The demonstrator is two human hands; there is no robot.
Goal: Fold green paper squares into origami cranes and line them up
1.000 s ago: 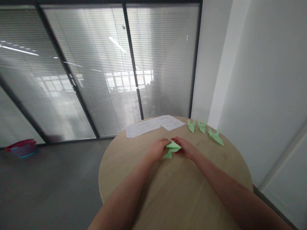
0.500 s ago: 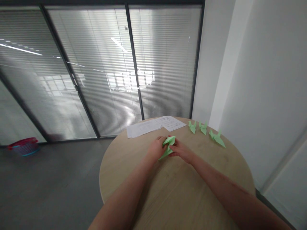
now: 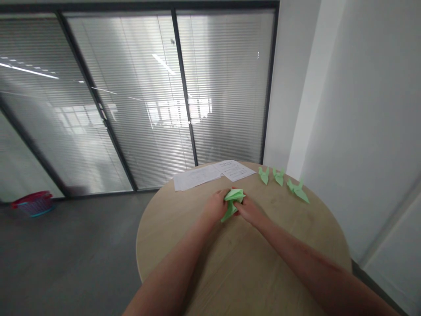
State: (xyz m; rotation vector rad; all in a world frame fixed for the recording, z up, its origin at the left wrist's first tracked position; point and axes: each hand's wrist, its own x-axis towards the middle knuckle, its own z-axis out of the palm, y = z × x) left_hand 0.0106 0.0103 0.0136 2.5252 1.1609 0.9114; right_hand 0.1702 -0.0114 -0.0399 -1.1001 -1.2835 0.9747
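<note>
A partly folded piece of light green paper [image 3: 234,194] is held between my two hands above the round table. My left hand [image 3: 218,204] grips its left side, fingers curled behind it. From the right, my right hand [image 3: 247,209] pinches the paper with the thumb in front; most of the other fingers are hidden. One pointed flap hangs down between the hands, and folded layers show at the top. Three green origami birds, a left one [image 3: 263,175], a middle one [image 3: 278,176] and a right one [image 3: 297,191], rest at the table's right side.
Printed white sheets [image 3: 234,170] lie at the far edge of the round wooden table [image 3: 230,272]. A glass partition with blinds [image 3: 226,87] stands behind it, and a white wall [image 3: 371,131] on the right. A red and blue basket [image 3: 34,204] sits on the floor at left.
The green paper has shifted slightly right and turned, showing more of its folded top layers. My right thumb has moved onto its front, and the left fingers have shifted along its edge.
</note>
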